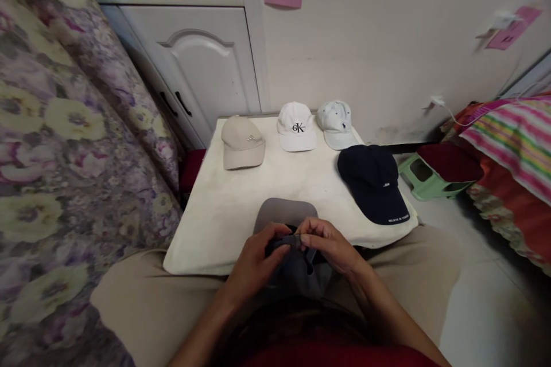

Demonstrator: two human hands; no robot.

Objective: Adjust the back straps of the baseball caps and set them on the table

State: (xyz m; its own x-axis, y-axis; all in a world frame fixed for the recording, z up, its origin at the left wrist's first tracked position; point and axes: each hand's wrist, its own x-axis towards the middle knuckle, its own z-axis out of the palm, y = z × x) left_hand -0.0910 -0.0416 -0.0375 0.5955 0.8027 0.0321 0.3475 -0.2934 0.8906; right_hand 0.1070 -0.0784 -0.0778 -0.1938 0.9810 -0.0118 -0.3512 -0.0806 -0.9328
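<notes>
A grey baseball cap (286,210) lies at the near edge of the table, partly over my lap, its brim pointing away from me. My left hand (258,255) pinches the strap at the back of the cap between thumb and fingers. Close beside it, my right hand (329,243) grips the other part of the same strap (297,239), fingertips almost meeting the left ones. The fastening itself is small and partly covered by my fingers. A dark navy cap (370,178) rests to the right, nearest to my right hand.
On the cream-covered table (206,212) stand a beige cap (243,140), a white cap (296,126) and a pale blue cap (336,123). A floral curtain (64,155) hangs at left, before a white cabinet (202,57). At right is a green stool (424,178) beside a bed (516,166).
</notes>
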